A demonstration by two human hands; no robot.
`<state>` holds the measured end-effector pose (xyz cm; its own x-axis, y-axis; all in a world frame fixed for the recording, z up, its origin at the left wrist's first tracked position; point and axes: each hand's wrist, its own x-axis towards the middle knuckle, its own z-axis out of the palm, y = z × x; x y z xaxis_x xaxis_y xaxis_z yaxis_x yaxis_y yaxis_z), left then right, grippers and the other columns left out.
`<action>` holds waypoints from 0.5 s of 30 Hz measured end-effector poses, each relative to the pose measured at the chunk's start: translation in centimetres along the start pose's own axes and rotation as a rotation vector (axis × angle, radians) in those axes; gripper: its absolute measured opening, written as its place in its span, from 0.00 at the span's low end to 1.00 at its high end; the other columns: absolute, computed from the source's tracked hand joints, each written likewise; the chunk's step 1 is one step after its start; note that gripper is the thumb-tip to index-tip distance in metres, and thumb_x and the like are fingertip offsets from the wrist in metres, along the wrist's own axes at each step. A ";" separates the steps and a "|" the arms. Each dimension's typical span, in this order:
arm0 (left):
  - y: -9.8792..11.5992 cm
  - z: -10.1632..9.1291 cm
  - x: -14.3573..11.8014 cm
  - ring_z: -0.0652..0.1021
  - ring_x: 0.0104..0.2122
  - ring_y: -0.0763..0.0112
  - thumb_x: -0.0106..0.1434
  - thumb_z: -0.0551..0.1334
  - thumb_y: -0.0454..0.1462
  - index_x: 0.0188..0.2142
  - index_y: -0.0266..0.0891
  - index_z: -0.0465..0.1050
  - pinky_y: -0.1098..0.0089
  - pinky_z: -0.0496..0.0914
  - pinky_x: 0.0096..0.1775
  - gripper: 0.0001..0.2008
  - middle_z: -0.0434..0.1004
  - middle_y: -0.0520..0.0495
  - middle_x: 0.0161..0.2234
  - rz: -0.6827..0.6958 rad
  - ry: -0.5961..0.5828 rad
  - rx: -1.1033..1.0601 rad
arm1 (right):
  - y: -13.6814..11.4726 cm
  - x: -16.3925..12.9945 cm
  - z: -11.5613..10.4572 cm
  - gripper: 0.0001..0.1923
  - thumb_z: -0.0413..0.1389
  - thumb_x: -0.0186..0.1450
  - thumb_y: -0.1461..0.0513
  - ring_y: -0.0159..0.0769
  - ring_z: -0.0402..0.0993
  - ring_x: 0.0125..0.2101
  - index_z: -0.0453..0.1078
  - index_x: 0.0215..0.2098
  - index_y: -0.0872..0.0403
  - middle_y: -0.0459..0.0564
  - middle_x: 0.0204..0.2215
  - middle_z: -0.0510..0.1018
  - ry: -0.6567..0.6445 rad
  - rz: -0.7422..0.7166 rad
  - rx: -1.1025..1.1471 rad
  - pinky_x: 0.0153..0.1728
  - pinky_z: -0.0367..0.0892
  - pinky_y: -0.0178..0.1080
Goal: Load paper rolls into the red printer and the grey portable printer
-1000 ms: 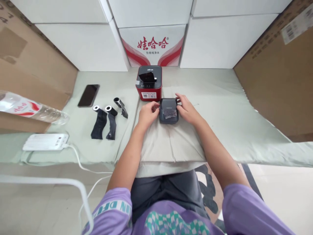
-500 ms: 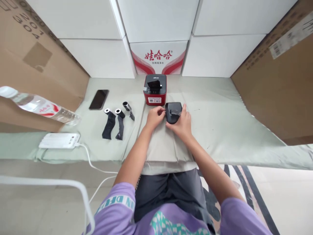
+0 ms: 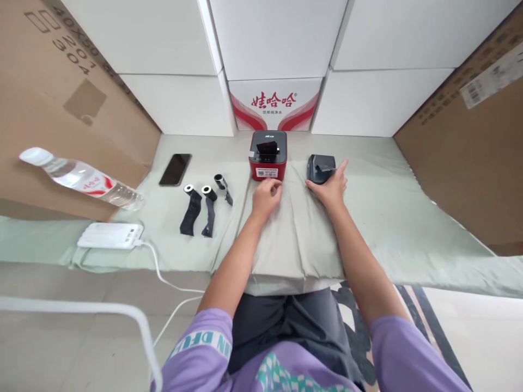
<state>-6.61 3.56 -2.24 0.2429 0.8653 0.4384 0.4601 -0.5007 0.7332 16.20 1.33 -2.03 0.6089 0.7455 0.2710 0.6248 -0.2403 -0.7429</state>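
Note:
My right hand (image 3: 332, 189) grips a small black portable printer (image 3: 319, 170) from its near right side, thumb at the lower left corner and fingers along the right. A short strip sticks out of the printer's top toward those fingers. My left hand (image 3: 266, 200) rests on the cloth with its fingers curled in, and nothing shows in it. Just beyond it stands a red and black label printer (image 3: 268, 158) with a black strip rising from its top slot. To the left lie three rolls of black paper (image 3: 207, 197), their loose ends trailing toward me.
A dark phone (image 3: 175, 169) lies at the back left. A water bottle (image 3: 87, 179) and a white power bank (image 3: 110, 235) with a cable are at far left. White boxes (image 3: 278, 103) stand behind; cardboard boxes (image 3: 461, 147) flank the cloth-covered table (image 3: 379, 218).
My right hand has moved the black portable printer to the right and away from me. My left hand has come off its side and now lies before the red printer. The view has shifted slightly.

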 end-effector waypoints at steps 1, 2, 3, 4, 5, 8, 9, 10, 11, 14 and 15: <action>0.0 -0.2 0.1 0.78 0.46 0.60 0.66 0.59 0.33 0.44 0.41 0.76 0.59 0.72 0.53 0.09 0.79 0.42 0.45 0.000 0.113 0.032 | -0.6 -0.4 -0.6 0.75 0.72 0.44 0.47 0.73 0.58 0.65 0.34 0.78 0.54 0.72 0.66 0.63 0.015 0.007 0.002 0.63 0.50 0.78; -0.1 -0.4 0.3 0.76 0.52 0.57 0.66 0.59 0.34 0.48 0.40 0.75 0.56 0.70 0.57 0.12 0.77 0.39 0.49 -0.008 0.232 0.063 | -1.4 -0.9 -1.3 0.73 0.72 0.46 0.47 0.73 0.57 0.65 0.34 0.78 0.53 0.71 0.66 0.62 0.048 -0.009 0.004 0.63 0.49 0.78; -0.3 -0.6 0.6 0.73 0.58 0.54 0.67 0.59 0.34 0.52 0.39 0.74 0.53 0.67 0.62 0.15 0.74 0.35 0.54 -0.021 0.335 0.085 | -2.4 -1.6 -1.9 0.70 0.70 0.49 0.46 0.73 0.56 0.66 0.37 0.78 0.53 0.71 0.67 0.61 0.098 -0.052 0.005 0.64 0.48 0.78; -0.6 -0.7 0.9 0.70 0.62 0.52 0.67 0.59 0.36 0.56 0.39 0.72 0.50 0.62 0.65 0.18 0.70 0.33 0.58 -0.038 0.405 0.092 | -3.5 -2.3 -2.3 0.64 0.68 0.53 0.46 0.71 0.56 0.66 0.40 0.77 0.53 0.70 0.67 0.61 0.143 -0.125 0.007 0.65 0.48 0.76; -0.9 -0.8 1.4 0.67 0.66 0.51 0.68 0.59 0.37 0.59 0.38 0.69 0.48 0.59 0.67 0.20 0.67 0.31 0.62 -0.060 0.440 0.077 | -4.6 -3.0 -2.5 0.57 0.65 0.57 0.46 0.69 0.57 0.67 0.45 0.76 0.52 0.68 0.67 0.62 0.165 -0.219 0.016 0.66 0.48 0.74; -2.0 -0.7 2.6 0.62 0.71 0.55 0.73 0.56 0.41 0.67 0.41 0.59 0.51 0.56 0.70 0.26 0.60 0.33 0.70 -0.174 0.374 -0.095 | -7.2 -4.3 -0.9 0.42 0.58 0.65 0.47 0.64 0.59 0.67 0.53 0.73 0.48 0.65 0.65 0.66 0.030 -0.452 0.121 0.68 0.50 0.71; -2.4 -0.5 2.9 0.62 0.71 0.58 0.74 0.55 0.43 0.69 0.42 0.56 0.53 0.57 0.70 0.26 0.59 0.34 0.71 -0.221 0.332 -0.167 | -7.7 -4.3 0.4 0.41 0.56 0.66 0.47 0.63 0.58 0.68 0.53 0.73 0.47 0.64 0.66 0.66 -0.048 -0.474 0.176 0.68 0.51 0.71; -2.7 -0.4 3.1 0.63 0.71 0.60 0.75 0.54 0.44 0.70 0.43 0.54 0.55 0.57 0.70 0.27 0.59 0.35 0.71 -0.259 0.293 -0.230 | -7.9 -4.1 1.9 0.43 0.56 0.66 0.45 0.62 0.58 0.69 0.51 0.74 0.47 0.64 0.67 0.65 -0.122 -0.475 0.231 0.68 0.54 0.70; -3.1 -0.3 3.3 0.64 0.71 0.61 0.76 0.54 0.45 0.70 0.43 0.53 0.57 0.58 0.70 0.27 0.60 0.36 0.71 -0.286 0.264 -0.278 | -8.0 -3.7 3.5 0.46 0.57 0.65 0.43 0.61 0.57 0.70 0.49 0.75 0.48 0.65 0.69 0.63 -0.185 -0.460 0.278 0.68 0.56 0.68; -3.8 -0.2 3.8 0.67 0.69 0.64 0.77 0.53 0.49 0.69 0.44 0.56 0.61 0.62 0.68 0.25 0.65 0.39 0.69 -0.330 0.247 -0.384 | -7.4 -2.1 8.1 0.55 0.59 0.63 0.37 0.57 0.59 0.70 0.43 0.76 0.51 0.65 0.71 0.62 -0.317 -0.396 0.372 0.68 0.59 0.64; -4.0 -0.3 4.1 0.68 0.68 0.65 0.77 0.52 0.49 0.68 0.44 0.57 0.62 0.63 0.68 0.25 0.66 0.39 0.68 -0.343 0.254 -0.434 | -7.2 -1.7 9.2 0.57 0.59 0.61 0.36 0.57 0.61 0.70 0.43 0.76 0.51 0.65 0.71 0.62 -0.329 -0.383 0.400 0.68 0.60 0.63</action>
<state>-7.73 9.07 -3.21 -0.0933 0.9731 0.2106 0.0731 -0.2043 0.9762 6.15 7.51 -2.78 0.1568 0.8996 0.4075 0.4994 0.2838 -0.8186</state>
